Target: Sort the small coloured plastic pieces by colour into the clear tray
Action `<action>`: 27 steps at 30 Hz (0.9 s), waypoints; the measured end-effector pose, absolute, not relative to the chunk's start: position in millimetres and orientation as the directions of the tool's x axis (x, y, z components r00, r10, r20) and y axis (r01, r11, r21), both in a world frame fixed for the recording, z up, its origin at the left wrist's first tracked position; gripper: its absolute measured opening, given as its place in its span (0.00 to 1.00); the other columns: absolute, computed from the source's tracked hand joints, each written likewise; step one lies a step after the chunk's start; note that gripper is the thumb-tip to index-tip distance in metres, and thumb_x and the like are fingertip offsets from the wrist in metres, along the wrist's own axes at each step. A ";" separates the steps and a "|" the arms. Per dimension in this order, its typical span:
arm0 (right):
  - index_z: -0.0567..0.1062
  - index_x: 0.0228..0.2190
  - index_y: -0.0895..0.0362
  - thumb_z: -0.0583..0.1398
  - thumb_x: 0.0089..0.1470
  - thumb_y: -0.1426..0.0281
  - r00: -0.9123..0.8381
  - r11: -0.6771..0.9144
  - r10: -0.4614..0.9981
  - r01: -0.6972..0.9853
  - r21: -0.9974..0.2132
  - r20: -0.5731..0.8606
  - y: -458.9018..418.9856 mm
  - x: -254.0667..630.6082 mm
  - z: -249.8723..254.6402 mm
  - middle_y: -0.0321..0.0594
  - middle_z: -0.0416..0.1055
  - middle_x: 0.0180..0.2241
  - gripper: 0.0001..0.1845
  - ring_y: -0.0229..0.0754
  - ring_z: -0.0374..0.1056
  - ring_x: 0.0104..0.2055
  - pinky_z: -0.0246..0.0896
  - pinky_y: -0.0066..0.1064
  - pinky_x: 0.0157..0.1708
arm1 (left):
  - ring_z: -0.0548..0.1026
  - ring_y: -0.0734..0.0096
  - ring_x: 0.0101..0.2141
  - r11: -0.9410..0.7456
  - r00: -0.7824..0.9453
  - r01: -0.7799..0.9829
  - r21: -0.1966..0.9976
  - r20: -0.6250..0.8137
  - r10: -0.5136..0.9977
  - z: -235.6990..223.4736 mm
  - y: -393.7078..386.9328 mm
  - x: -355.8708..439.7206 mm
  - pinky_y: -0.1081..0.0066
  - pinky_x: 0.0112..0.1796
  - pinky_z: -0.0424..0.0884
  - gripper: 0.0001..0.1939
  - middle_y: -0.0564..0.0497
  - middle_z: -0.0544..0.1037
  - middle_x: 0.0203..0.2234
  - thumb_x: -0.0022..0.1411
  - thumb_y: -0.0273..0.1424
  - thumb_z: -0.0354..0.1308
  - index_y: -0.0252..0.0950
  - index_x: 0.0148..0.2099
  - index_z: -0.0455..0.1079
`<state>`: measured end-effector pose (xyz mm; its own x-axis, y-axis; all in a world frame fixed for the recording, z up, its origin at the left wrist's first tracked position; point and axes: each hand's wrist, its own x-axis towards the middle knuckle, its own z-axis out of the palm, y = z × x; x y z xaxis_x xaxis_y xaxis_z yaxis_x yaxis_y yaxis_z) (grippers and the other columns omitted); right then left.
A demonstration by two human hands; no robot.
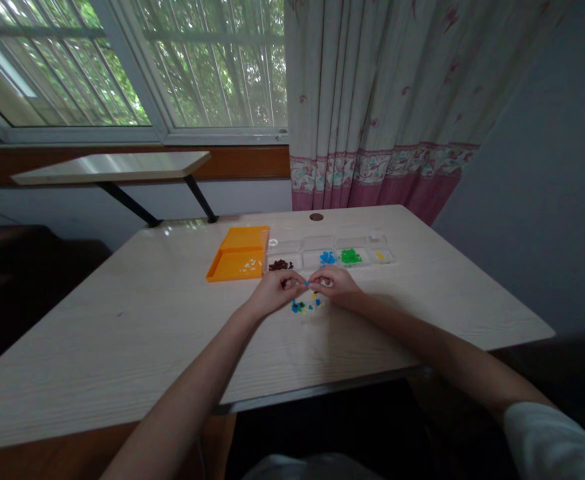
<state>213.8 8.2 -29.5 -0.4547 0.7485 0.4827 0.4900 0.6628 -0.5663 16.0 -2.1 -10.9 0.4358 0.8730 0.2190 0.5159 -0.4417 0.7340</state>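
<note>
Pale wood worktop, window far left, floral curtain far right. We see left hand and right hand meeting over the worktop's middle, fingers of both nearly closed, pinching a small blue piece. Just nearer, loose coloured pieces lie on the wood. Beyond the hands we've got clear compartments with brown bits, blue bits, green bits, yellow bits; left of those, open orange box, white bits inside.
</note>
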 end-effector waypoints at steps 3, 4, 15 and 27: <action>0.75 0.29 0.57 0.59 0.49 0.65 -0.379 0.667 0.741 0.513 -0.541 0.554 9.3 218.9 -24.4 0.38 0.72 0.26 0.08 0.35 0.62 0.27 0.56 0.26 0.29 | 0.57 0.79 0.19 -0.451 0.468 0.558 0.696 0.185 0.864 -9.2 1.8 7.9 0.78 0.20 0.52 0.15 0.57 0.60 0.16 0.53 0.42 0.55 0.33 0.30 0.70; 0.75 0.29 0.57 0.59 0.50 0.65 -0.345 0.664 0.739 0.521 -0.537 0.578 10.0 221.4 -22.4 0.39 0.72 0.26 0.09 0.35 0.62 0.27 0.56 0.26 0.29 | 0.58 0.79 0.19 -0.461 0.491 0.581 0.671 0.163 0.856 -9.0 3.5 4.2 0.78 0.20 0.52 0.15 0.56 0.62 0.16 0.51 0.42 0.56 0.33 0.28 0.69; 0.76 0.30 0.55 0.57 0.51 0.63 -0.228 0.627 0.721 0.616 -0.476 0.654 14.1 233.2 -14.8 0.39 0.72 0.27 0.11 0.35 0.61 0.25 0.58 0.28 0.31 | 0.59 0.79 0.18 -0.492 0.575 0.651 0.578 0.046 0.817 -11.3 10.1 -8.9 0.78 0.19 0.51 0.17 0.56 0.62 0.15 0.49 0.43 0.57 0.34 0.21 0.64; 0.76 0.32 0.56 0.57 0.51 0.62 -0.097 0.553 0.751 0.632 -0.542 0.653 25.4 245.0 -20.2 0.37 0.68 0.24 0.12 0.35 0.60 0.25 0.57 0.27 0.28 | 0.64 0.76 0.21 -0.476 0.557 0.627 0.617 0.073 0.828 -7.3 8.4 -7.6 0.77 0.22 0.56 0.11 0.52 0.69 0.20 0.53 0.34 0.52 0.34 0.33 0.73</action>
<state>245.0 25.4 -20.2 -0.0974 0.7512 0.6529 0.6322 0.5533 -0.5423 -7.6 8.4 -7.3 0.5567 0.8276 0.0726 0.6272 -0.4759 0.6165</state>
